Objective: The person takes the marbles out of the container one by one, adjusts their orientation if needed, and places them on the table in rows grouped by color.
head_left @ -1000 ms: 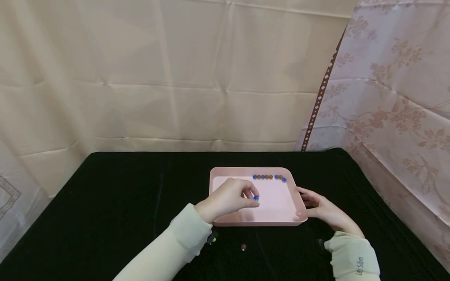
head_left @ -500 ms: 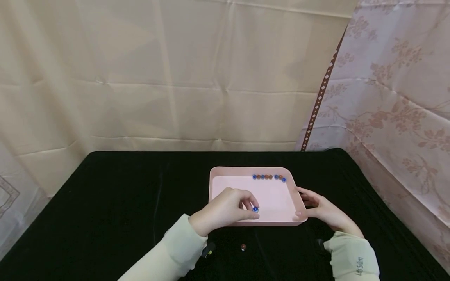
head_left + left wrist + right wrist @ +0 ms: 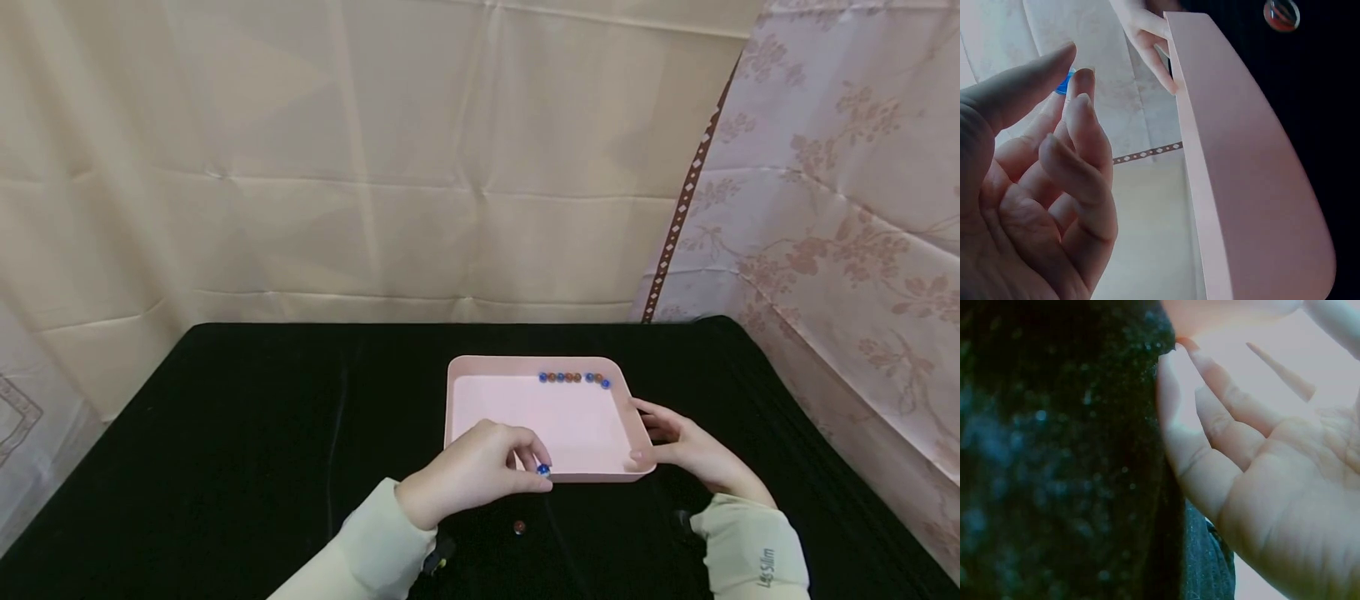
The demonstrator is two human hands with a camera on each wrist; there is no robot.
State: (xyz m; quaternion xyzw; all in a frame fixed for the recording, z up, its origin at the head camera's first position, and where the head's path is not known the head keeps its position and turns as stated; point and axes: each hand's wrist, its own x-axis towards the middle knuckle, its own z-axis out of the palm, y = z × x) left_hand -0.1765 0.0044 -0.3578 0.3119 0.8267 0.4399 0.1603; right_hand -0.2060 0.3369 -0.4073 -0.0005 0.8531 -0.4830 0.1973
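- My left hand (image 3: 483, 462) pinches a round blue glassy marble (image 3: 543, 470) at the near wall of the shallow pink plastic-looking tray (image 3: 585, 433); a slack pinch could drop it.
- My right hand (image 3: 693, 452) grips the tray's right rim; a tug could scatter the far row of round blue and brown glassy marbles (image 3: 560, 377).
- A round brown glassy marble (image 3: 520, 527) lies on the near black cloth (image 3: 255, 442); a careless left sleeve (image 3: 378, 533) could roll it.

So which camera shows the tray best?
The head view: it shows most of the tray, inside included, the left hand covering one corner. Left wrist shows mainly its outside; right wrist is too washed out to tell.
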